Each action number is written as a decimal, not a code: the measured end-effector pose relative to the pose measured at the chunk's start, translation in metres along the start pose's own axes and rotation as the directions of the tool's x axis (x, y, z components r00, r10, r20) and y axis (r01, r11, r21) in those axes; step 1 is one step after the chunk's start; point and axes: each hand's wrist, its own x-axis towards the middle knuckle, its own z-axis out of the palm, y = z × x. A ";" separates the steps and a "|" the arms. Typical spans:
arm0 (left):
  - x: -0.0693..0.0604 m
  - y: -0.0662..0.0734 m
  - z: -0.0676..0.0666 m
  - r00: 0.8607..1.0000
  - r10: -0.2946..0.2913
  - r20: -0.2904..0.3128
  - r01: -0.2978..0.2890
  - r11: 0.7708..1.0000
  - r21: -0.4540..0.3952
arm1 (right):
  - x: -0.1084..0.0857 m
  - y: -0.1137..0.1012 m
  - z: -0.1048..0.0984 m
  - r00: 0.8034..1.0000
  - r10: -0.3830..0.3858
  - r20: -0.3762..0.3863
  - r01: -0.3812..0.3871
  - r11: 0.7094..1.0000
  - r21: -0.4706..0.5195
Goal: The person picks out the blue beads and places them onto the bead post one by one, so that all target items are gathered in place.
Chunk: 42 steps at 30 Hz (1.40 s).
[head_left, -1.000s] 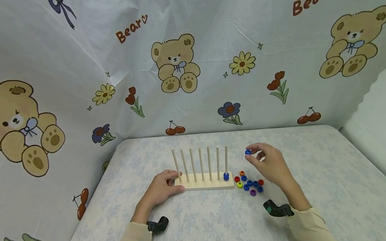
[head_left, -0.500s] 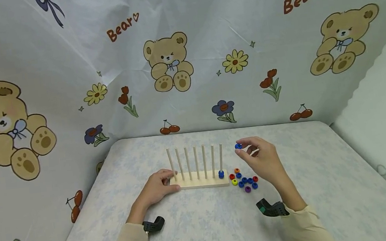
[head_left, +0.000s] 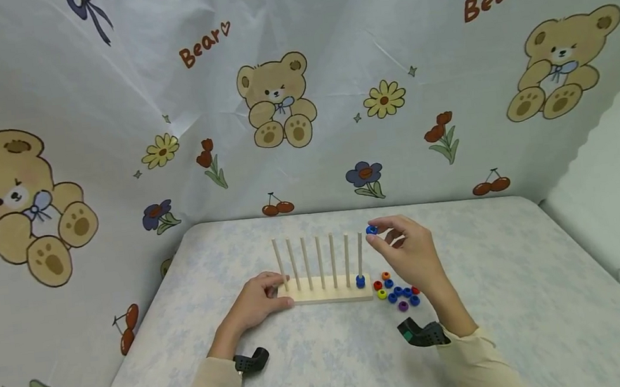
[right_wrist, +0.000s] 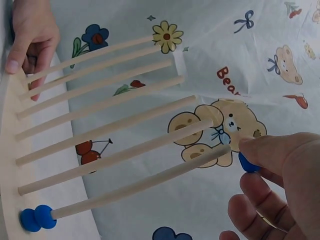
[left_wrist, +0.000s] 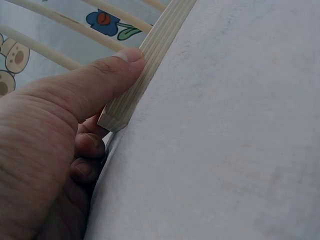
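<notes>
A wooden peg rack (head_left: 321,293) with a row of several upright pegs stands on the table. My left hand (head_left: 256,300) grips its left end, and in the left wrist view the thumb lies along the base's edge (left_wrist: 150,65). Two blue beads (right_wrist: 38,218) are stacked at the foot of the rightmost peg (right_wrist: 145,185). Between thumb and index finger, my right hand (head_left: 408,249) pinches another blue bead (head_left: 371,230). That bead is just right of the rightmost peg's tip, and seems apart from it in the right wrist view.
Right of the rack lies a loose cluster of beads: several blue ones (head_left: 398,291), a yellow one (head_left: 381,294), an orange one (head_left: 386,275), a purple one (head_left: 403,306) and two red. Behind the table (head_left: 329,363) hangs a bear-print cloth (head_left: 330,165).
My right hand has carried the blue bead left and slightly up, from above the loose beads to beside the rightmost peg's tip. The left hand keeps its grip on the rack.
</notes>
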 end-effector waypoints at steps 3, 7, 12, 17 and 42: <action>0.000 0.001 0.001 1.000 -0.006 0.010 0.006 1.000 0.004 | 0.000 0.000 0.004 1.000 -0.011 0.005 0.011 1.000 0.003; 0.001 0.004 0.000 1.000 0.004 0.013 -0.004 1.000 0.014 | 0.001 -0.001 0.006 1.000 -0.023 -0.001 0.023 1.000 0.007; 0.004 0.005 0.000 1.000 0.010 0.007 -0.010 1.000 0.016 | 0.003 -0.004 0.007 1.000 -0.020 -0.015 0.020 1.000 0.007; 0.005 0.005 -0.001 1.000 0.003 0.009 -0.003 1.000 0.015 | 0.004 -0.005 0.009 0.999 -0.020 -0.028 0.020 1.000 0.008; 0.001 0.002 -0.002 1.000 -0.015 0.014 0.015 1.000 0.012 | 0.006 0.001 0.020 0.999 -0.034 0.003 0.034 0.999 0.012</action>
